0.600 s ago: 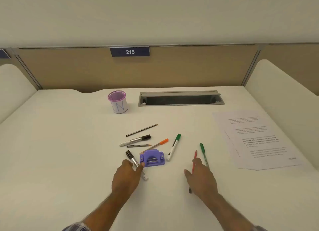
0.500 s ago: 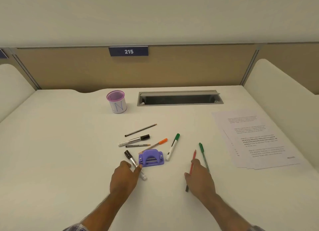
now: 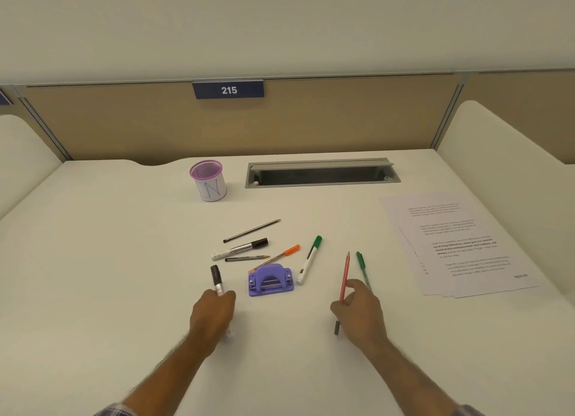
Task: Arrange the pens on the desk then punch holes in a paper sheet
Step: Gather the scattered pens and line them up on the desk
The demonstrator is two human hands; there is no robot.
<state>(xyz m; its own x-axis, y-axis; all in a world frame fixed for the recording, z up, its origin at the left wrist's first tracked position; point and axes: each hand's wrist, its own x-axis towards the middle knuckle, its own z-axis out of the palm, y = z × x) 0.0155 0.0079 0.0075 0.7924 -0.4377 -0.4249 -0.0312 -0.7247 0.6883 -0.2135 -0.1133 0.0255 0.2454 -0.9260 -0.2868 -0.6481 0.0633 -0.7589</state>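
Note:
My left hand (image 3: 213, 314) grips a black-capped marker (image 3: 216, 278), its cap pointing away from me, left of the purple hole punch (image 3: 270, 281). My right hand (image 3: 361, 316) holds a red pencil (image 3: 344, 275) tilted up off the desk. A green pen (image 3: 362, 267) lies just right of it. Loose on the desk lie a green-capped marker (image 3: 309, 259), an orange-capped pen (image 3: 280, 256), another black-capped marker (image 3: 241, 248), a short pencil (image 3: 247, 258) and a dark pencil (image 3: 252, 230). Printed paper sheets (image 3: 460, 244) lie at the right.
A pink-rimmed pen cup (image 3: 208, 180) stands at the back left of the white desk (image 3: 109, 275). A grey cable slot (image 3: 320, 173) is set in the desk at the back. Tan partition panels (image 3: 155, 126) bound the rear; white side dividers flank the desk.
My left hand closed on the black-capped marker and pulled it left, away from the punch, turning it more upright. My right hand picked up the red pencil.

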